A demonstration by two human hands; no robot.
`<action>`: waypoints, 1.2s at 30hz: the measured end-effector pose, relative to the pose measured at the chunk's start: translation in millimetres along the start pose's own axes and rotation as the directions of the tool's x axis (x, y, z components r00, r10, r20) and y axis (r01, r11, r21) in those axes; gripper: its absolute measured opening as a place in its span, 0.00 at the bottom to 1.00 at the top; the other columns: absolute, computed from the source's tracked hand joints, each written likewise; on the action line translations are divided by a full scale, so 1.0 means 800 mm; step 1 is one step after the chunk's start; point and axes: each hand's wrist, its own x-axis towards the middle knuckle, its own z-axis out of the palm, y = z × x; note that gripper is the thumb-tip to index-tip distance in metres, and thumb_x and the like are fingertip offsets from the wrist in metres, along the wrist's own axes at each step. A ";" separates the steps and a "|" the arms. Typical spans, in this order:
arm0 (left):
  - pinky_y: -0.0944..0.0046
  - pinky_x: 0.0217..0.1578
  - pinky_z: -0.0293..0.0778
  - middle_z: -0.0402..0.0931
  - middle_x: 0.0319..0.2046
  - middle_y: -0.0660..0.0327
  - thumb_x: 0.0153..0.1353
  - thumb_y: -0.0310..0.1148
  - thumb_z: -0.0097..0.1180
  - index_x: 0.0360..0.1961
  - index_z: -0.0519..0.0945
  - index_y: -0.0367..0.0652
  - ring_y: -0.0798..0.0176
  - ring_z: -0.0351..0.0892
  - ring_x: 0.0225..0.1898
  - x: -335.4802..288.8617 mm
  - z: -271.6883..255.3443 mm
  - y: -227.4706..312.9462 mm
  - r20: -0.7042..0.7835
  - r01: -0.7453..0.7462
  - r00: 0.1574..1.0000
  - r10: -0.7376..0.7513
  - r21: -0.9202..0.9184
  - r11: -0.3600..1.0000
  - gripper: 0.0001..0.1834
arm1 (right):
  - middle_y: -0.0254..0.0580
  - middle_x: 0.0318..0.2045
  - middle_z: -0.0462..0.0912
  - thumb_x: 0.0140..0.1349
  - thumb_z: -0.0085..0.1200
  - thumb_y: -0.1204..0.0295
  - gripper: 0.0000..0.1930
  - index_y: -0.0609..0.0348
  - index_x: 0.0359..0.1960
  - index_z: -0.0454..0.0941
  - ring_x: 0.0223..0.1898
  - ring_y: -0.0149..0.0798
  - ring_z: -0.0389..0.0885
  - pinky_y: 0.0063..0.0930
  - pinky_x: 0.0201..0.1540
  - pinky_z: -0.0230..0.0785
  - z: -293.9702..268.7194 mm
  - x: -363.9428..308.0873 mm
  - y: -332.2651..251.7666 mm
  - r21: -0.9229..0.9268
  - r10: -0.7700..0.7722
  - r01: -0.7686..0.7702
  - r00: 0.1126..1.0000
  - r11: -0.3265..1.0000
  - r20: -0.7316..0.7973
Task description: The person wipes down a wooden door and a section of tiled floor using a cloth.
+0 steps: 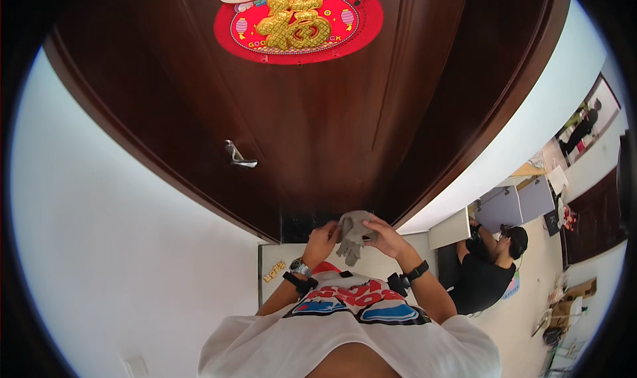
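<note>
A crumpled grey cloth [356, 230] hangs between my two hands in front of my waist, its lower end dangling loosely. My left hand [321, 240] is closed, with its fingertips pinching the cloth's left edge. On the other side my right hand [387, 238] grips the cloth with thumb and fingers. Just beyond both hands stands a dark brown wooden door [298, 126], which is closed. Its silver lever handle [239, 156] is ahead and to the left of my hands. High on the door hangs a red decoration [229, 36] with a raised gold character.
White walls [133, 245] flank the door. To the right, a person in black [483, 278] crouches at a cabinet with an open white door [450, 230]. Farther right are cardboard boxes [584, 290] and another person [584, 129] in a distant opening. A small gold-coloured item [273, 272] lies left of me.
</note>
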 end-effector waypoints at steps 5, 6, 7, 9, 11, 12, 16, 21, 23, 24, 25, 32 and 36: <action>0.46 0.44 0.89 0.94 0.42 0.45 0.84 0.37 0.63 0.60 0.88 0.41 0.38 0.96 0.45 0.110 -0.096 -0.045 0.079 -0.194 0.978 0.194 -0.008 0.981 0.13 | 0.27 0.56 0.90 0.81 0.66 0.56 0.17 0.42 0.65 0.87 0.53 0.34 0.87 0.44 0.58 0.87 0.024 0.072 -0.006 0.207 -0.055 0.108 0.967 0.972 -0.247; 0.46 0.44 0.89 0.94 0.42 0.45 0.84 0.37 0.63 0.60 0.88 0.41 0.38 0.96 0.45 0.131 -0.114 -0.057 0.098 -0.200 0.975 0.201 -0.018 0.980 0.13 | 0.26 0.54 0.90 0.81 0.66 0.56 0.17 0.42 0.65 0.87 0.52 0.33 0.87 0.42 0.56 0.87 0.028 0.086 -0.006 0.195 -0.119 0.183 0.946 0.964 -0.300; 0.45 0.46 0.89 0.94 0.45 0.46 0.84 0.37 0.62 0.59 0.88 0.41 0.37 0.95 0.47 0.151 -0.134 -0.069 0.077 -0.226 0.972 0.222 0.043 0.973 0.13 | 0.26 0.53 0.90 0.81 0.66 0.56 0.16 0.41 0.65 0.87 0.50 0.32 0.87 0.40 0.54 0.87 0.032 0.099 -0.006 0.178 -0.179 0.254 0.919 0.951 -0.352; 0.41 0.50 0.88 0.94 0.50 0.47 0.83 0.35 0.61 0.58 0.89 0.43 0.36 0.94 0.50 0.194 -0.179 -0.101 0.039 -0.270 0.963 0.268 0.168 0.948 0.12 | 0.22 0.58 0.87 0.77 0.68 0.54 0.20 0.35 0.67 0.84 0.59 0.31 0.84 0.32 0.52 0.78 0.034 0.117 -0.020 0.064 -0.211 0.269 0.863 0.961 -0.460; 0.40 0.51 0.88 0.93 0.50 0.48 0.83 0.34 0.60 0.59 0.89 0.44 0.36 0.93 0.50 0.242 -0.226 -0.137 -0.057 -0.341 0.928 0.368 0.269 0.901 0.11 | 0.23 0.61 0.86 0.77 0.68 0.54 0.20 0.35 0.67 0.83 0.60 0.33 0.83 0.38 0.57 0.77 0.048 0.127 -0.046 -0.031 -0.380 0.438 0.740 0.898 -0.555; 0.39 0.56 0.87 0.91 0.53 0.46 0.79 0.32 0.63 0.60 0.88 0.45 0.33 0.91 0.53 0.262 -0.238 -0.135 -0.023 -0.189 0.979 0.205 0.301 0.935 0.13 | 0.25 0.62 0.85 0.78 0.67 0.55 0.20 0.37 0.68 0.82 0.62 0.34 0.83 0.40 0.61 0.76 0.029 0.118 -0.058 -0.087 -0.440 0.497 0.658 0.864 -0.611; 0.37 0.65 0.82 0.88 0.57 0.44 0.74 0.30 0.67 0.60 0.88 0.42 0.30 0.86 0.60 0.314 -0.331 -0.255 -0.223 -0.157 0.935 0.275 0.435 0.886 0.16 | 0.30 0.63 0.85 0.78 0.67 0.57 0.22 0.47 0.69 0.81 0.66 0.36 0.81 0.45 0.69 0.75 0.049 0.119 -0.180 -0.333 -0.726 0.673 0.459 0.661 -0.512; 0.35 0.74 0.74 0.87 0.61 0.42 0.69 0.30 0.68 0.58 0.89 0.37 0.34 0.82 0.66 0.351 -0.358 -0.337 -0.100 -0.192 0.899 0.425 0.784 0.590 0.18 | 0.38 0.62 0.86 0.83 0.65 0.63 0.21 0.54 0.72 0.79 0.61 0.37 0.85 0.40 0.65 0.80 0.072 0.142 -0.392 -0.684 -0.948 0.689 0.015 0.241 -0.319; 0.35 0.71 0.77 0.89 0.57 0.42 0.69 0.33 0.69 0.56 0.91 0.39 0.35 0.85 0.63 0.378 -0.345 -0.346 -0.114 -0.119 0.936 0.334 0.788 0.604 0.17 | 0.41 0.59 0.89 0.84 0.67 0.63 0.21 0.58 0.70 0.80 0.56 0.35 0.89 0.35 0.62 0.83 0.093 0.172 -0.485 -0.822 -0.969 0.569 -0.183 0.032 -0.164; 0.35 0.68 0.81 0.91 0.53 0.41 0.68 0.36 0.69 0.54 0.92 0.40 0.36 0.88 0.61 0.404 -0.335 -0.342 -0.131 -0.061 0.956 0.261 0.786 0.616 0.16 | 0.43 0.60 0.88 0.83 0.68 0.63 0.21 0.61 0.69 0.80 0.58 0.37 0.88 0.36 0.64 0.82 0.065 0.196 -0.530 -0.916 -0.939 0.373 -0.345 -0.144 0.007; 0.35 0.68 0.81 0.91 0.53 0.41 0.68 0.36 0.69 0.54 0.92 0.40 0.36 0.88 0.61 0.421 -0.336 -0.345 -0.114 -0.068 0.959 0.259 0.795 0.603 0.16 | 0.45 0.61 0.87 0.83 0.69 0.62 0.22 0.62 0.69 0.81 0.62 0.39 0.85 0.38 0.67 0.79 0.059 0.231 -0.558 -0.954 -0.875 0.156 -0.456 -0.257 0.161; 0.32 0.44 0.89 0.93 0.35 0.44 0.72 0.43 0.66 0.43 0.95 0.45 0.33 0.95 0.37 0.488 -0.321 -0.360 -0.252 0.150 0.962 0.107 0.810 0.566 0.15 | 0.60 0.61 0.81 0.59 0.71 0.75 0.22 0.65 0.56 0.83 0.61 0.66 0.80 0.54 0.65 0.75 -0.016 0.464 -0.454 -0.906 -0.840 0.081 -0.417 -0.416 0.348; 0.32 0.43 0.90 0.94 0.35 0.42 0.74 0.50 0.63 0.35 0.93 0.45 0.32 0.95 0.38 0.515 -0.276 -0.335 -0.289 0.261 0.957 -0.019 0.836 0.482 0.20 | 0.49 0.64 0.83 0.51 0.74 0.77 0.24 0.48 0.52 0.88 0.60 0.60 0.80 0.57 0.62 0.76 -0.095 0.461 -0.374 -0.860 -0.855 0.165 0.126 -0.482 0.503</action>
